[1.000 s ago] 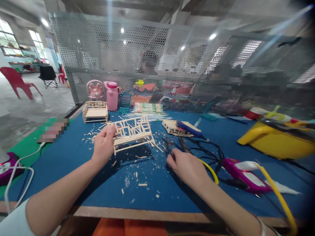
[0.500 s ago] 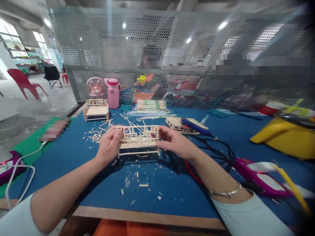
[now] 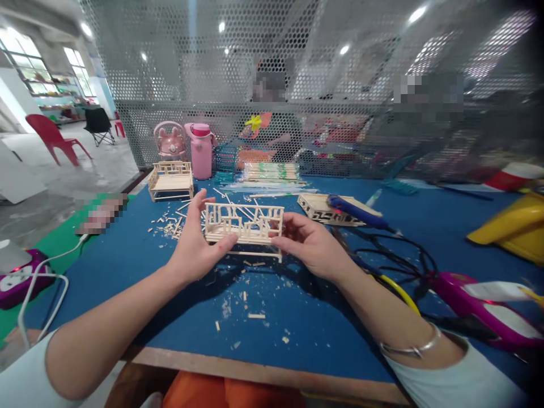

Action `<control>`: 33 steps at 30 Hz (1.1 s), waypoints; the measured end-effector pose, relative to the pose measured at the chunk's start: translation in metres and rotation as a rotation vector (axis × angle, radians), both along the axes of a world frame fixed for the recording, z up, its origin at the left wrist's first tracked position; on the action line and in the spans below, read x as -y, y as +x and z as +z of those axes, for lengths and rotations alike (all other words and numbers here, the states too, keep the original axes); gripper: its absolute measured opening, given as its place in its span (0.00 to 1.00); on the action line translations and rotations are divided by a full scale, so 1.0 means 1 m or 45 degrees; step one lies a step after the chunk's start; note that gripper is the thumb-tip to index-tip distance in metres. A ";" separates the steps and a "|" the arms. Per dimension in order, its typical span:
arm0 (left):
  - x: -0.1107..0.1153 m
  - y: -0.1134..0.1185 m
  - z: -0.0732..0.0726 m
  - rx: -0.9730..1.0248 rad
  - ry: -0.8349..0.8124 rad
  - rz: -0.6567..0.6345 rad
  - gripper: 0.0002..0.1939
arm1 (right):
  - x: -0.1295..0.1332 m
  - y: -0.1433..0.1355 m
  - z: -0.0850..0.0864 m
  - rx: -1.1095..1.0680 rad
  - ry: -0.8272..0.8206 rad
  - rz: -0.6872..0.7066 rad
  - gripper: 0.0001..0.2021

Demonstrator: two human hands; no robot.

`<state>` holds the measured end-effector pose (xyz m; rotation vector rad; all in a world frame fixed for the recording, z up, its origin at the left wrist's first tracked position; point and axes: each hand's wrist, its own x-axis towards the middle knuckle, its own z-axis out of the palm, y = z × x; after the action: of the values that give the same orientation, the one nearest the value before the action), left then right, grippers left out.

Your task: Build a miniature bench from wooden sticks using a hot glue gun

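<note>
A miniature bench (image 3: 244,232) built of thin pale wooden sticks is held up over the table between both hands. My left hand (image 3: 198,246) has its left end, the thumb lying across the front of the seat and the fingers raised beside and behind the back rail. At the other end, my right hand (image 3: 312,243) pinches the right side between thumb and fingers; some fingertips are hidden behind the sticks. Cut stick pieces (image 3: 256,316) and crumbs lie on the blue table below.
Behind stand a finished-looking stick bench (image 3: 172,182), a pink bottle (image 3: 201,153) and packed sticks (image 3: 270,171). To the right, a blue glue gun (image 3: 357,212) rests on another stick model (image 3: 312,209), near black cables and a purple device (image 3: 480,309). A perforated screen (image 3: 161,73) closes the back; a person sits beyond it.
My left hand has shifted its grip: its thumb has slid right onto the seat front and its fingers have lifted. The bench has tilted slightly. The camera view has turned left.
</note>
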<state>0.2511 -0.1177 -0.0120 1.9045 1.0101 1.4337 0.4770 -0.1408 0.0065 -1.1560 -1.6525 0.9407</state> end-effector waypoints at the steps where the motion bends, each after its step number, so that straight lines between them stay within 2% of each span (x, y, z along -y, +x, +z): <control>1: 0.001 0.002 -0.001 0.023 -0.042 -0.033 0.45 | 0.000 0.000 -0.001 0.016 0.020 0.000 0.14; 4: 0.001 0.007 -0.005 0.101 -0.126 -0.088 0.45 | 0.001 0.000 -0.001 0.054 0.062 0.013 0.14; 13: 0.005 0.011 -0.004 0.106 -0.147 -0.055 0.44 | 0.003 0.000 -0.002 0.080 0.116 0.066 0.13; 17: 0.006 0.008 -0.001 0.187 -0.199 -0.188 0.43 | 0.005 -0.001 0.002 0.034 0.058 0.060 0.12; 20: 0.004 0.005 0.001 0.335 -0.258 -0.286 0.35 | 0.006 -0.003 0.004 0.012 0.037 0.020 0.14; 22: 0.001 0.002 0.002 0.383 -0.285 -0.267 0.28 | 0.007 -0.005 0.004 0.042 0.058 -0.003 0.15; 24: -0.002 0.000 0.005 0.337 -0.283 -0.216 0.19 | 0.008 -0.007 0.004 0.093 0.065 -0.010 0.14; 26: -0.005 -0.002 0.007 0.289 -0.268 -0.163 0.14 | 0.008 -0.006 0.005 0.101 0.058 -0.023 0.14; 28: -0.006 -0.003 0.011 0.327 -0.271 -0.122 0.15 | 0.006 0.002 0.008 0.066 0.072 -0.091 0.17; 30: -0.007 -0.005 0.016 0.448 -0.294 -0.075 0.17 | 0.003 0.017 0.014 0.075 0.133 -0.252 0.20; 32: -0.007 -0.007 0.022 0.585 -0.300 -0.027 0.18 | 0.000 0.036 0.020 0.276 0.185 -0.450 0.16; 33: -0.007 -0.009 0.026 0.655 -0.296 0.004 0.18 | -0.001 0.045 0.022 0.471 0.172 -0.520 0.13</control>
<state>0.2423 -0.1109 0.0137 1.2742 0.8785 1.6128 0.5222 -0.1396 0.0281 -1.5638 -1.6402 0.3662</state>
